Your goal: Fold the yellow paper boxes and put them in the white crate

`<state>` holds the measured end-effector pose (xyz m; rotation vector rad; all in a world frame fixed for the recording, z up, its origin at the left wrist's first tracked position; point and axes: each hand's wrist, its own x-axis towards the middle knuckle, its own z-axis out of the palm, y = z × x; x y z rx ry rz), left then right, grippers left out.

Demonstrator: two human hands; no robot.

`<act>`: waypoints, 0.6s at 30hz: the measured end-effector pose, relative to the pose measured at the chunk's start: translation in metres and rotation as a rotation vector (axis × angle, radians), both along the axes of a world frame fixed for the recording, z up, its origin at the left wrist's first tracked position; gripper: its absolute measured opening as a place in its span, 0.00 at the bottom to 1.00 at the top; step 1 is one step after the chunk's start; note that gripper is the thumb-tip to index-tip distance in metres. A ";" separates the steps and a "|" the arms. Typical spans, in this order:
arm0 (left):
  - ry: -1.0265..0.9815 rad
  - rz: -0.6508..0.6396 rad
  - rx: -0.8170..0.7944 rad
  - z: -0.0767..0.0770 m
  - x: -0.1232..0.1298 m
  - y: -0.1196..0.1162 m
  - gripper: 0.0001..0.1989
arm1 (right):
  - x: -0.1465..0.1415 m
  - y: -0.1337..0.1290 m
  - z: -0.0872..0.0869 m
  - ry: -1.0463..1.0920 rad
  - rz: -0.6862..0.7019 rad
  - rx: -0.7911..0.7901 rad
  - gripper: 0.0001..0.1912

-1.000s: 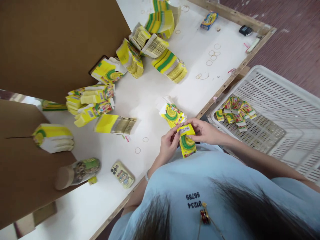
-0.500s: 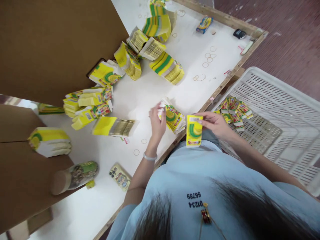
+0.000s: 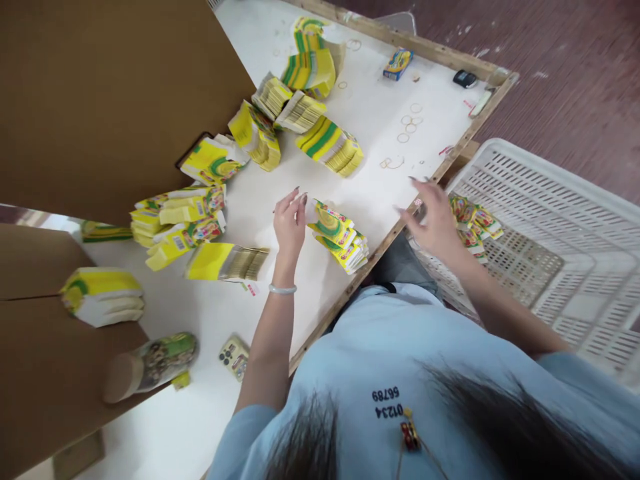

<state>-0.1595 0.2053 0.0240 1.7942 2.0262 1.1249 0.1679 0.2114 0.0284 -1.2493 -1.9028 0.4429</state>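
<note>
My left hand (image 3: 290,223), wearing a pale bangle (image 3: 283,289), is over the white table beside a fanned pile of yellow-and-green cartons (image 3: 345,248). Its thumb and fingers are drawn together at the left end of the top carton (image 3: 331,222), which slants out from the pile; the thumb hides part of the hold. My right hand (image 3: 434,220) is at the table edge, fingers spread, with nothing in it. Below and right of it, several small yellow-green-red cartons (image 3: 477,223) lie in a white plastic basket (image 3: 555,180).
Stacks of flat yellow-and-green cartons (image 3: 330,147) cover the table's far and left parts. Rubber bands (image 3: 411,121), a blue box (image 3: 399,64) and a black object (image 3: 465,79) lie farther right. Cardboard boxes (image 3: 115,100) stand left, near a jar (image 3: 167,360) and a phone (image 3: 234,357).
My right hand has let go of the yellow carton, opened and moved up over the table edge. My left hand has moved left and the pile's top carton now sticks out that way.
</note>
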 end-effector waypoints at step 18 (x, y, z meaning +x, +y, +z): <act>-0.694 -0.369 -0.154 0.010 0.106 -0.106 0.42 | -0.097 -0.049 0.027 0.539 0.314 -0.129 0.23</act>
